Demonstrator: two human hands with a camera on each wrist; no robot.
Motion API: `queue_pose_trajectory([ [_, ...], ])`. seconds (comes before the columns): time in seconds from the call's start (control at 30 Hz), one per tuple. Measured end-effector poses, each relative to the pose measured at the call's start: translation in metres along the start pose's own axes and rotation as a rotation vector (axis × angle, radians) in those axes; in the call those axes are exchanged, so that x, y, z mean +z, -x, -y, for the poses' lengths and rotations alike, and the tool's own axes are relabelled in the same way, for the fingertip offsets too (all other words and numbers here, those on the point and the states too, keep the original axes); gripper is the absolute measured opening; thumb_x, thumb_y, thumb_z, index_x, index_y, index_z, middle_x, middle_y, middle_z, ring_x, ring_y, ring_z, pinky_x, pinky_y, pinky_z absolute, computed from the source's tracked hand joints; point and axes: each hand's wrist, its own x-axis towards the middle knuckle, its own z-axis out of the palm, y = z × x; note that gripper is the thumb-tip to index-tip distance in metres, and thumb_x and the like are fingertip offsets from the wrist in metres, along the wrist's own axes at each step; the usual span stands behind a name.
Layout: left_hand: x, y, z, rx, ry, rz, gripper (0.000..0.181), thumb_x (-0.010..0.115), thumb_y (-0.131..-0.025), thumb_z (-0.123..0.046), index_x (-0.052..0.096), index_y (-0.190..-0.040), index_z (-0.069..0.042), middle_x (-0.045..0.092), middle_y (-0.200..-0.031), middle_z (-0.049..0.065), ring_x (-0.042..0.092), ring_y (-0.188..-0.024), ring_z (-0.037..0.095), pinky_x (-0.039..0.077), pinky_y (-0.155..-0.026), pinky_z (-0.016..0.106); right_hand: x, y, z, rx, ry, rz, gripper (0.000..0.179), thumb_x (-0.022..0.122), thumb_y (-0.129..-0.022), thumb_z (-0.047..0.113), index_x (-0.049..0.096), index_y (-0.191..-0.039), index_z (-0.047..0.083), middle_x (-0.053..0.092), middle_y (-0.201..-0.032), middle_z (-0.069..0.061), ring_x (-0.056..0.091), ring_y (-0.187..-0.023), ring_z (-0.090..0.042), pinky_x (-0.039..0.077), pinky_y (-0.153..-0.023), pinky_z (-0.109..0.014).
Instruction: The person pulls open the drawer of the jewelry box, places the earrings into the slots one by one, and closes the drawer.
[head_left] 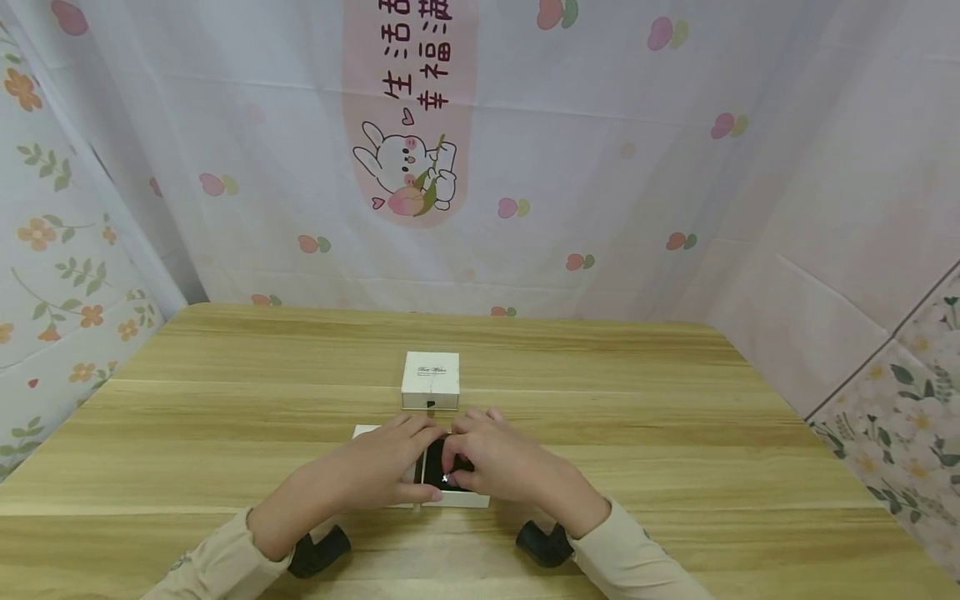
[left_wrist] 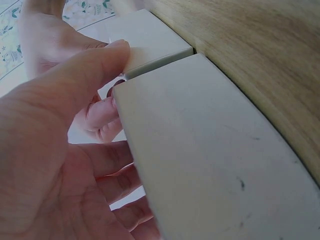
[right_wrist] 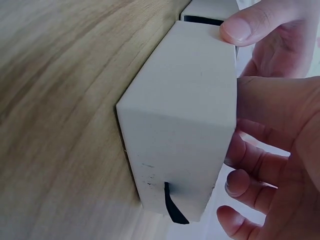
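A white drawer-style gift box lies on the table, its sleeve [left_wrist: 210, 140] at left and its black-lined drawer [head_left: 467, 500] slid out to the right. My left hand [head_left: 390, 467] grips the box across the join, thumb on the near edge and fingers at the far edge. Over the drawer's black lining, the thumb and forefinger of my right hand [head_left: 495, 460] pinch a small shiny silver piece of jewelry [head_left: 446, 478]. Its full shape is hidden by the fingers. A black ribbon tab [right_wrist: 173, 205] hangs from the drawer's end in the right wrist view.
Behind the hands stands a second white box [head_left: 431, 372], closed, with dark lettering on top and a black tab in front. Black angled pieces [head_left: 321, 552] show beneath both wrists. Patterned curtains [head_left: 585, 167] enclose the wooden table [head_left: 637, 383] at the back and sides.
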Motion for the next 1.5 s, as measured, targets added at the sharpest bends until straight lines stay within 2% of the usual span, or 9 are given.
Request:
queue_pose_trajectory([
  [0.27,-0.0002,-0.0007,0.0002,-0.004,0.006,0.013,0.063,0.061,-0.087,-0.043,0.048,-0.131,0.0,0.049,-0.13,0.009,0.043,-0.123,0.026,0.042,-0.099,0.041,-0.0008,0.0005,0.0015,-0.002,0.021,-0.014,0.009,0.07,-0.083,0.03,0.065,-0.079,0.023,0.05,-0.081,0.012,0.038,-0.078,-0.005,0.027,-0.072,-0.021],
  [0.6,-0.0003,-0.0006,0.0002,-0.01,-0.002,0.013,0.063,0.06,-0.087,-0.044,0.047,-0.131,0.0,0.049,-0.13,0.009,0.043,-0.123,0.026,0.042,-0.099,0.041,0.001,-0.0009,0.0017,-0.013,0.058,-0.008,0.01,0.069,-0.083,0.031,0.065,-0.078,0.023,0.052,-0.082,0.013,0.041,-0.082,-0.005,0.028,-0.074,-0.021],
  [0.9,-0.0004,-0.0006,0.0,-0.014,0.013,0.015,0.065,0.061,-0.087,-0.044,0.046,-0.133,-0.001,0.048,-0.13,0.009,0.043,-0.123,0.026,0.042,-0.099,0.041,0.0002,-0.0015,0.0022,-0.05,0.084,0.003,0.009,0.068,-0.085,0.028,0.067,-0.079,0.021,0.059,-0.094,0.012,0.045,-0.091,-0.006,0.032,-0.077,-0.021],
  [1.07,-0.0006,-0.0005,-0.0001,-0.013,0.018,0.014,0.065,0.061,-0.087,-0.044,0.046,-0.133,-0.001,0.049,-0.13,0.009,0.043,-0.122,0.026,0.043,-0.098,0.041,0.0007,-0.0014,0.0017,-0.065,0.082,-0.004,0.009,0.068,-0.085,0.027,0.067,-0.079,0.021,0.06,-0.096,0.012,0.044,-0.088,-0.005,0.031,-0.075,-0.02],
  [1.27,-0.0018,-0.0002,-0.0002,-0.015,0.022,0.025,0.064,0.059,-0.087,-0.045,0.047,-0.131,-0.001,0.048,-0.131,0.009,0.041,-0.125,0.027,0.042,-0.099,0.041,0.0004,-0.0006,0.0041,-0.093,0.079,-0.036,0.009,0.068,-0.085,0.022,0.069,-0.076,0.021,0.058,-0.088,0.014,0.039,-0.078,-0.005,0.025,-0.069,-0.019],
  [1.5,-0.0012,-0.0008,0.0002,-0.017,0.022,0.026,0.063,0.059,-0.087,-0.046,0.048,-0.131,-0.001,0.048,-0.131,0.009,0.041,-0.125,0.027,0.042,-0.099,0.041,-0.0002,-0.0007,0.0071,-0.08,0.11,-0.046,0.009,0.069,-0.084,0.024,0.07,-0.075,0.022,0.059,-0.087,0.016,0.037,-0.076,-0.005,0.022,-0.067,-0.019],
])
